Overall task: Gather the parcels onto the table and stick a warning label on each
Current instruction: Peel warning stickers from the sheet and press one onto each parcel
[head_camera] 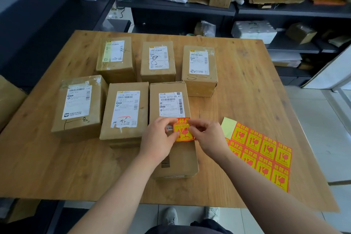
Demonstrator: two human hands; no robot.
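Grey sneakers (171,215) at the bottom edge, then both forearms reaching in — the left hand (157,138) and right hand (207,138) each pinch one side of a red-and-yellow square warning label (183,131), held over the top of the nearest brown cardboard parcel (182,157) on the pale wooden table (57,167). Just right lies a sheet of matching red-and-yellow stickers (266,154). Five more brown cardboard boxes (124,112) sit beyond — dark metal shelving (190,5) behind.
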